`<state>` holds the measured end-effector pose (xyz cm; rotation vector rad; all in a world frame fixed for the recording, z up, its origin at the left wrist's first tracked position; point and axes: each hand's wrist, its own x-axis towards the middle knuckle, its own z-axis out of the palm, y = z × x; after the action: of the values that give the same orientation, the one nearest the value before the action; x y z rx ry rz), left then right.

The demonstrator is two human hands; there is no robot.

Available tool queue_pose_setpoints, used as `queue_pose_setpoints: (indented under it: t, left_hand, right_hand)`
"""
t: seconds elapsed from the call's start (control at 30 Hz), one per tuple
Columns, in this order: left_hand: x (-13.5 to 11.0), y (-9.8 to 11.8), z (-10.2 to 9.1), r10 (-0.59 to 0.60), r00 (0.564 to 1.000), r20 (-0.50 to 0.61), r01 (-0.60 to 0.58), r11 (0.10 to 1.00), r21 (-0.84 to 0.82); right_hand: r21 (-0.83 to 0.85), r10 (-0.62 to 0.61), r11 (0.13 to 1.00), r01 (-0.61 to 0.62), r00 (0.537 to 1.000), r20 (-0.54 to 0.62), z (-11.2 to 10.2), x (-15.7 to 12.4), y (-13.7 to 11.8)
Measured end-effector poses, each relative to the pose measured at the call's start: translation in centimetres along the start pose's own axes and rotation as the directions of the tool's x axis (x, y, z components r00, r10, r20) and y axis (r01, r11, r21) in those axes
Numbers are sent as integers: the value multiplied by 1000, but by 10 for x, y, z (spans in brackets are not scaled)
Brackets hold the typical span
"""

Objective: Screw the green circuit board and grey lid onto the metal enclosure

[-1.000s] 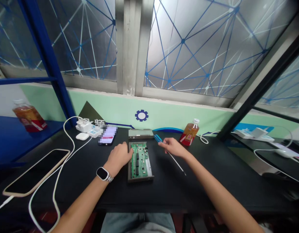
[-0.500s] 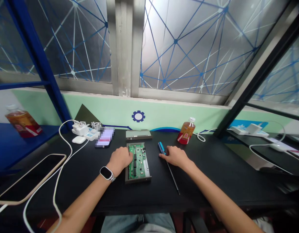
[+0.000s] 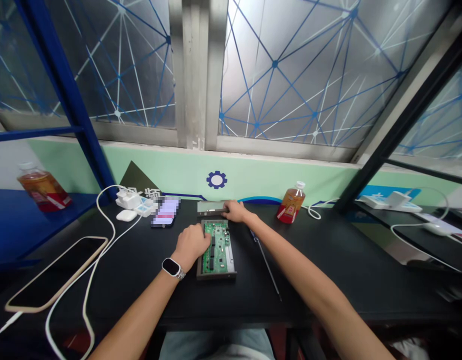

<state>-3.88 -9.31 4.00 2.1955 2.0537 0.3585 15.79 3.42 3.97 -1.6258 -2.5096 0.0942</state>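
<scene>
White wall character “频” [image 3: 152,192] beyond circuit board [image 3: 218,248]

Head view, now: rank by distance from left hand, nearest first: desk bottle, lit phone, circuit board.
From the left hand:
1. Circuit board: at the thumb, on the hand's right.
2. Lit phone: beyond the hand, to its left.
3. Desk bottle: far right, toward the wall.
</scene>
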Motion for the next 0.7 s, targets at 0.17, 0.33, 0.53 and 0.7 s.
queue_pose_setpoints:
  t: [0.17, 0.33, 0.53, 0.7]
  left_hand:
    - [0, -1, 0, -15, 999, -50, 14, 1000, -21]
    - [7, -7, -1, -33, 993, -117, 8, 979, -203]
    - [19, -18, 10, -63, 998, -11, 39, 745, -665]
    - [25, -21, 18, -51, 994, -99, -59, 515, -855]
  right_hand:
    - [25, 4, 1000, -1, 994, -113, -8, -14, 4]
    - [301, 78, 951, 74, 883, -463, -31, -56, 13]
    - [783, 396, 605, 148, 796, -457, -33, -96, 15]
    - [976, 357, 217, 34, 927, -112, -18, -115, 5]
